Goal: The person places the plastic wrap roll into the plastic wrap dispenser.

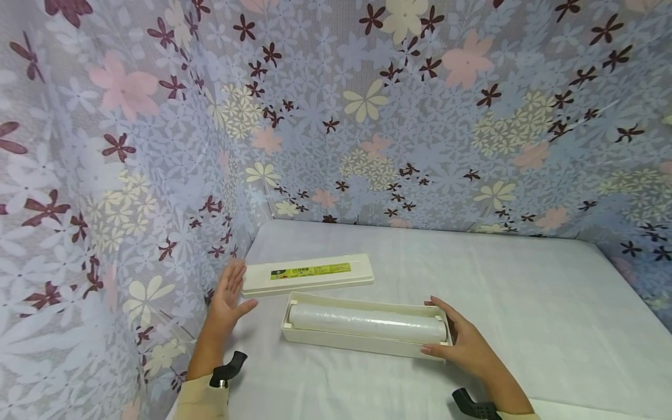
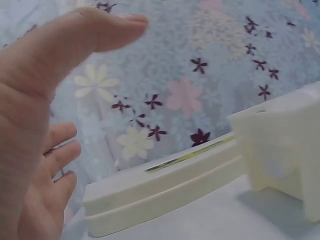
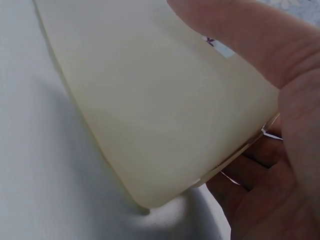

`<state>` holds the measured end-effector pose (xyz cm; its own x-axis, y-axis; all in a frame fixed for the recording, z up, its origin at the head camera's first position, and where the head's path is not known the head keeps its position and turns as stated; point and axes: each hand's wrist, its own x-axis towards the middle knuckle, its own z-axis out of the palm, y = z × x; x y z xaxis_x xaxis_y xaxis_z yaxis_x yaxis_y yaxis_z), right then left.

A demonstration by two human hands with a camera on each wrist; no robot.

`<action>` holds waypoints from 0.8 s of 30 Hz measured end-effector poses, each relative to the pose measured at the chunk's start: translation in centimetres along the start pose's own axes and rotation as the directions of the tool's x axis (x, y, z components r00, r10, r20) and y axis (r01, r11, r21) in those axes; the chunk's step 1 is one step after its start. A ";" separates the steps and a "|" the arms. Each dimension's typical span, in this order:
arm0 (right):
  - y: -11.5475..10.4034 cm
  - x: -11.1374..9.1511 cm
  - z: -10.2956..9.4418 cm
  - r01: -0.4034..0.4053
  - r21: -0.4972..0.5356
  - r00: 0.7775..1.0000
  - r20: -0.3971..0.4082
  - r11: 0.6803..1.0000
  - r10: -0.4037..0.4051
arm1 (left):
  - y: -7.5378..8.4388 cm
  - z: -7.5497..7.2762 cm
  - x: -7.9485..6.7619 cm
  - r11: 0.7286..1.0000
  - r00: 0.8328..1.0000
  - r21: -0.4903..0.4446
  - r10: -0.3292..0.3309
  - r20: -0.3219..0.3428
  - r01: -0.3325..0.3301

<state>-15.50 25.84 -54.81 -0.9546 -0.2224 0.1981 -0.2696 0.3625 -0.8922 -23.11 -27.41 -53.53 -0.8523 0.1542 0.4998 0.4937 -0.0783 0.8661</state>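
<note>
Only the head view shows the roll (image 1: 366, 322) inside the box (image 1: 362, 344).

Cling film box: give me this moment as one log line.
left hand open beside lid | right hand grips tray end | roll inside | lid off

Roll (image 1: 367, 322) in tray (image 1: 362, 344); lid (image 1: 307, 274) behind, apparently slightly left.

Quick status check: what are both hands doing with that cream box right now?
Left hand open, beside flat cream plastic lid. Right hand grips end of long cream plastic box holding clear film roll. Nothing in the way.
</note>
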 end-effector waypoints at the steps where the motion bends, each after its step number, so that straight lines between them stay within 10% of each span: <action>1: 0.0 -0.1 0.0 -0.002 -0.001 1.000 0.000 1.000 0.002 | 0.0 -0.2 0.0 1.000 1.000 0.020 -0.019 -0.013 0.019; 16: -0.3 -0.1 -0.2 -0.032 -0.030 0.999 0.000 0.999 0.032 | -2.2 -1.4 1.5 0.911 0.945 0.252 -0.307 -0.114 0.326; 24: -0.3 -0.1 -0.1 -0.025 -0.009 1.000 0.005 1.000 0.025 | -2.6 -1.8 3.1 0.869 0.929 0.332 -0.362 -0.078 0.367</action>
<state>-15.40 25.89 -54.52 -0.9603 -0.2177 0.1742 -0.2472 0.3757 -0.8932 -27.40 -28.47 -54.21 -0.9839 0.0947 0.1516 0.1740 0.3151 0.9330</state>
